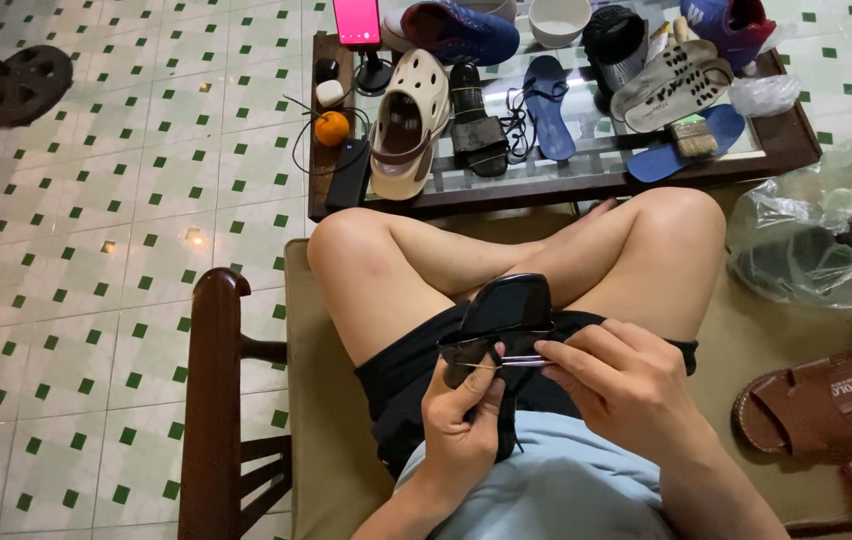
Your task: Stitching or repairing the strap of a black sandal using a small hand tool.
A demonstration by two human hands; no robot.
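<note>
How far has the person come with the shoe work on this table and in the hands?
Done: nothing shows as clearly finished. Insoles lie out of their shoes on the glass table, beside a brush.
In hand: the left hand grips a black sandal from below; the right hand pinches its edge.
Left: the beige clog, another black sandal and blue shoes lie untouched.

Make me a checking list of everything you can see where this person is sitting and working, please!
Surface: padded seat with a wooden armrest; glass-topped low table ahead.
Job's things: black sandal held over the lap.
Clutter: beige clog, blue insoles, brush, orange, bowl, brown sandal, plastic bag.
Hands: left hand grips the sandal from below; right hand fingers pinch its edge.
Cables: black cord on the table.
Surroundings: green-and-white tiled floor.
</note>
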